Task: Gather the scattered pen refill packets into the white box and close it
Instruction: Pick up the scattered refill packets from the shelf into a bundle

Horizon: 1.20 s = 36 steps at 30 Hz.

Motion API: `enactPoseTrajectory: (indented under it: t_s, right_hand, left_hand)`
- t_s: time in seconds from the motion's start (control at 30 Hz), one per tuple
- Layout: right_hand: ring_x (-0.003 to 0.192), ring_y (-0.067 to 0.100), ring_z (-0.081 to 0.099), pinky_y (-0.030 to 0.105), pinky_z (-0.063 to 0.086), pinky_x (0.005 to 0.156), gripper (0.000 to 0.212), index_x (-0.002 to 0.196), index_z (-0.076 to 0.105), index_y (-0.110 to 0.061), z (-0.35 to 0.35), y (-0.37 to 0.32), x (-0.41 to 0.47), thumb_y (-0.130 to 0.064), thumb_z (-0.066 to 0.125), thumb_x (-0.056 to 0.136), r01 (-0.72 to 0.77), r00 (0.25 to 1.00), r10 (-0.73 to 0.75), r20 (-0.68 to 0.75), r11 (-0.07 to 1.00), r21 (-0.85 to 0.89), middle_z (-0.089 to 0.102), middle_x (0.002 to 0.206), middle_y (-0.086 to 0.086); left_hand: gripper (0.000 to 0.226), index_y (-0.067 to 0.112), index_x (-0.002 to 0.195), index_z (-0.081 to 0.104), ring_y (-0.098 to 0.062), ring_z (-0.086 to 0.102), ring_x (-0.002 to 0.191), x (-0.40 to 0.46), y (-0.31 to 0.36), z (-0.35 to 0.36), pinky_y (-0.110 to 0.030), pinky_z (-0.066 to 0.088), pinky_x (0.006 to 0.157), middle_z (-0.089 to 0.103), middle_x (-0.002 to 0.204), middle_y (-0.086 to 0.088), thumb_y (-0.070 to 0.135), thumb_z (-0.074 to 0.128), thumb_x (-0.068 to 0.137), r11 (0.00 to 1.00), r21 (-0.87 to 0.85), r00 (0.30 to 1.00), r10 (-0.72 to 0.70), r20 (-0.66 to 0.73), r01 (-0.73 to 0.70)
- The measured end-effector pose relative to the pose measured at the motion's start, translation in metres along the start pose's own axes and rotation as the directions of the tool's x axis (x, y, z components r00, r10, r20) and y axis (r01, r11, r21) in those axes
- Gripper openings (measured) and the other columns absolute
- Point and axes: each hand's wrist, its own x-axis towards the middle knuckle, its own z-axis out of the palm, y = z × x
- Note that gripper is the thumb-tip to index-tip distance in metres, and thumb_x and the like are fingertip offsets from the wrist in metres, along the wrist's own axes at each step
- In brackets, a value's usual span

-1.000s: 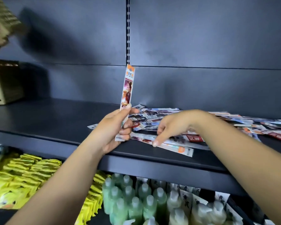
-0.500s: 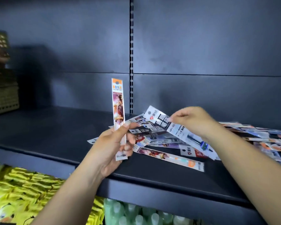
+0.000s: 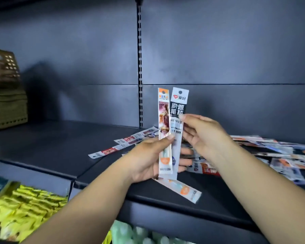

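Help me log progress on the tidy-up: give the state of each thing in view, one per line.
Left hand: grips two upright packets.
Right hand: pinches the black-and-white packet.
Orange-topped packet: upright, held in the left hand.
Black-and-white packet: upright beside it, held by both hands.
Loose packets: scattered flat on the shelf.
Packet at the shelf edge: lying flat, untouched.
Shelf: dark, bearing the packets.
White box: not in view.
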Motion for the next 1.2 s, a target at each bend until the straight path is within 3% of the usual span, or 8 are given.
enactPoseTrajectory:
  t_s: [0.17,0.27,0.43,0.53,0.63,0.8,1.07,1.2]
  right_hand:
    - [0.072,0.018,0.065,0.028,0.052,0.069,0.004,0.076,0.064,-0.013,-0.002,-0.003,0.003,-0.013,0.066,0.079,0.008,0.992,0.022,0.123,0.971,-0.238,0.071,0.077,0.005]
    - [0.079,0.016,0.059,0.03,0.048,0.077,0.003,0.08,0.066,-0.019,-0.008,0.001,0.001,-0.022,0.064,0.081,0.055,0.979,0.051,0.198,0.866,-0.497,0.066,0.086,0.0]
    - [0.1,0.014,0.056,0.027,0.043,0.085,0.047,0.095,0.066,-0.019,-0.007,0.013,-0.012,-0.056,0.066,0.068,0.219,0.895,0.386,0.225,0.06,-0.974,0.062,0.102,-0.004]
    - [0.107,0.022,0.055,0.034,0.042,0.098,0.064,0.109,0.062,-0.013,0.002,0.019,-0.015,-0.061,0.063,0.068,0.26,0.868,0.469,0.165,-0.146,-0.954,0.061,0.114,0.004]
    - [0.105,0.025,0.056,0.035,0.044,0.095,0.055,0.104,0.063,-0.012,0.006,0.022,-0.013,-0.056,0.063,0.071,0.248,0.868,0.473,0.15,-0.153,-0.957,0.063,0.112,0.005]
    - [0.066,0.02,0.043,0.026,0.033,0.055,0.033,0.092,0.06,-0.008,0.004,0.008,-0.016,-0.035,0.07,0.074,0.124,0.872,0.48,0.09,-0.039,-0.992,0.048,0.073,0.005]
    - [0.067,0.015,0.053,0.029,0.042,0.07,0.02,0.068,0.063,-0.015,0.001,0.004,-0.009,-0.032,0.07,0.074,0.172,0.978,-0.006,0.209,0.592,-0.787,0.062,0.07,0.0]
    - [0.047,0.001,0.041,0.017,0.034,0.053,0.026,0.059,0.054,-0.017,0.012,0.03,-0.012,-0.03,0.069,0.075,0.314,0.926,0.011,0.378,0.533,-0.786,0.05,0.051,-0.011]
  left_hand:
    - [0.024,0.012,0.066,0.07,-0.014,0.064,0.046,-0.007,0.007,-0.003,-0.021,0.052,0.045,0.069,0.057,-0.006,0.02,0.054,0.081,0.997,-0.007,0.992,0.073,-0.106,-0.074]
    - [0.016,0.008,0.075,0.062,-0.014,0.066,0.047,-0.005,0.008,-0.012,-0.024,0.054,0.046,0.069,0.055,-0.005,0.004,0.05,0.086,0.968,-0.15,0.956,0.16,-0.244,-0.2]
    - [0.017,0.015,0.092,0.059,-0.006,0.041,0.036,-0.01,0.005,-0.042,-0.013,0.033,0.036,0.054,0.047,0.003,0.003,0.047,0.089,0.969,-0.066,0.93,0.207,-0.305,-0.237]
    - [0.008,0.014,0.092,0.056,-0.004,0.031,0.034,-0.01,0.002,-0.048,-0.012,0.025,0.036,0.04,0.042,0.006,0.016,0.049,0.09,0.975,-0.026,0.921,0.199,-0.336,-0.22]
    - [0.014,0.013,0.088,0.058,-0.004,0.027,0.033,-0.009,0.002,-0.048,-0.012,0.023,0.036,0.034,0.041,0.007,0.025,0.051,0.09,0.977,-0.009,0.904,0.192,-0.381,-0.211]
    - [0.019,0.009,0.092,0.056,-0.005,0.023,0.033,-0.012,0.005,-0.049,-0.015,0.022,0.035,0.031,0.037,0.008,0.027,0.057,0.086,0.969,0.019,0.884,0.231,-0.407,-0.245]
    - [0.031,0.01,0.09,0.064,-0.006,0.023,0.034,-0.01,0.002,-0.049,-0.017,0.019,0.038,0.028,0.04,0.008,0.039,0.059,0.081,0.987,-0.007,0.904,0.146,-0.401,-0.162]
    - [0.034,0.014,0.082,0.065,-0.005,0.031,0.034,-0.011,0.004,-0.04,-0.015,0.025,0.036,0.042,0.056,-0.001,0.039,0.071,0.059,0.981,-0.103,0.965,0.135,-0.224,-0.162]
